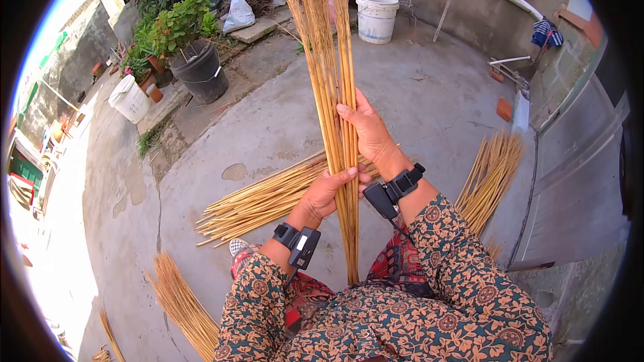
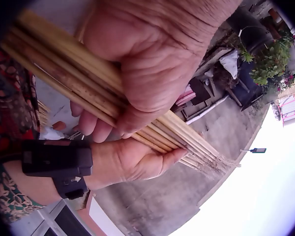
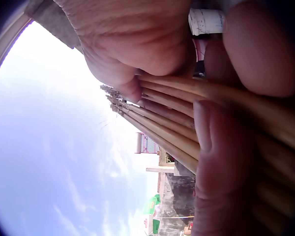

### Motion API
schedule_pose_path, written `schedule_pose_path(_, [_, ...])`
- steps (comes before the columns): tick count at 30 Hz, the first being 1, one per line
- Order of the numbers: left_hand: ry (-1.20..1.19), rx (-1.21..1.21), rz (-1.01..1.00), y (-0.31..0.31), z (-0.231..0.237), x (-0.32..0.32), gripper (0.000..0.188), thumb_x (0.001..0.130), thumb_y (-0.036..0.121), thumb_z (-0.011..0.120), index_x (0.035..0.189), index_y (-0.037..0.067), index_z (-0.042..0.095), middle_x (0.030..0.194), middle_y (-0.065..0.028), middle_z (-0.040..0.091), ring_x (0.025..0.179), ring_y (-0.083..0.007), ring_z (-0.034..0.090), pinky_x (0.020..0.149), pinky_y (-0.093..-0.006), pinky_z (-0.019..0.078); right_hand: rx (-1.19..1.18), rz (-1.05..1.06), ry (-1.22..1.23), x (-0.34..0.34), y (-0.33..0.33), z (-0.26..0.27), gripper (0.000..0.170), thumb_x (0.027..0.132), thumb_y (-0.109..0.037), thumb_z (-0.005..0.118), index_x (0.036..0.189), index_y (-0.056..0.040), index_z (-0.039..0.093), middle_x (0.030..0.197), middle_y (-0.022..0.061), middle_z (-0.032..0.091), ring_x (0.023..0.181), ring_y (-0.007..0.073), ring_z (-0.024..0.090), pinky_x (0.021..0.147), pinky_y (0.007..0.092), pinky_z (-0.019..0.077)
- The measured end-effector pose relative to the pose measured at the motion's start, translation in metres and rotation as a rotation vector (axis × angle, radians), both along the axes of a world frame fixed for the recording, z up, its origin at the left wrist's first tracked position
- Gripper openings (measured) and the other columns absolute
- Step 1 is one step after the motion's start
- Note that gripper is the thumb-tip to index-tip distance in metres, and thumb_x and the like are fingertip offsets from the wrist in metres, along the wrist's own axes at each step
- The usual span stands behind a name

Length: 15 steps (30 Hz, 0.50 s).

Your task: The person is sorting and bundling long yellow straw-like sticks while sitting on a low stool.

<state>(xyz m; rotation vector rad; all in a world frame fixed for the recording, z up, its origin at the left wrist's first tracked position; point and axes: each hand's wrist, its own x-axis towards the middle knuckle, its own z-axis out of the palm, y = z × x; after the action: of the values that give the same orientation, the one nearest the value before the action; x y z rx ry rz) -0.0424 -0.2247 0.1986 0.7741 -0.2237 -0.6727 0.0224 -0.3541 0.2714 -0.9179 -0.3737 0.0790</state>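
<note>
A bundle of long dry reed stalks (image 1: 331, 117) stands nearly upright in front of the body, its feathery heads at the top and its bare ends down near the lap. My left hand (image 1: 323, 193) grips it low, with the thumb laid across the front. Higher up, my right hand (image 1: 368, 131) holds the same stalks from the right side, its thumb over them. In the left wrist view the stalks (image 2: 78, 81) pass beneath the left thumb. Seen from the right wrist, several stalks (image 3: 172, 103) fan out past both thumbs.
A larger pile of stalks (image 1: 258, 198) lies on the concrete floor behind the hands. More bundles rest at the right (image 1: 490, 181) and lower left (image 1: 184, 305). Farther off are a white bucket (image 1: 377, 19), a black bucket (image 1: 200, 74) and potted plants (image 1: 181, 20).
</note>
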Motion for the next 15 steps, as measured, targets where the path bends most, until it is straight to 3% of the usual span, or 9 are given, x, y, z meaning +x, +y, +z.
schedule_pose_path(6, [-0.009, -0.008, -0.011, 0.0036, 0.0045, -0.0021, 0.029, 0.089, 0.015, 0.063, 0.112, -0.001, 0.055, 0.096, -0.0132, 0.067, 0.083, -0.0223, 0.066, 0.076, -0.0355, 0.0565, -0.153, 0.006, -0.041, -0.0066, -0.0044, 0.0074, 0.052, 0.088, -0.01, 0.063, 0.134, -0.0061, 0.039, 0.109, 0.0029, 0.057, 0.097, 0.0119, 0.057, 0.084, 0.0275, 0.0506])
schedule_pose_path(12, [-0.005, -0.005, -0.036, 0.0058, 0.0035, -0.0005, 0.032, 0.089, 0.017, 0.063, 0.114, -0.001, 0.054, 0.098, -0.0149, 0.066, 0.082, -0.0247, 0.066, 0.078, -0.0374, 0.0563, -0.135, 0.105, 0.014, -0.003, -0.009, 0.0028, 0.047, 0.088, -0.013, 0.063, 0.13, -0.0072, 0.042, 0.108, 0.0015, 0.056, 0.098, 0.0109, 0.056, 0.086, 0.0272, 0.0495])
schedule_pose_path(15, [0.002, -0.019, -0.05, 0.0059, 0.0036, -0.0001, 0.033, 0.089, 0.017, 0.063, 0.115, -0.001, 0.053, 0.098, -0.0142, 0.066, 0.083, -0.0247, 0.066, 0.079, -0.0377, 0.0557, -0.127, 0.109, 0.048, -0.0055, -0.0092, 0.0049, 0.052, 0.088, -0.014, 0.064, 0.134, -0.0074, 0.04, 0.107, 0.001, 0.057, 0.097, 0.0108, 0.057, 0.085, 0.0265, 0.0493])
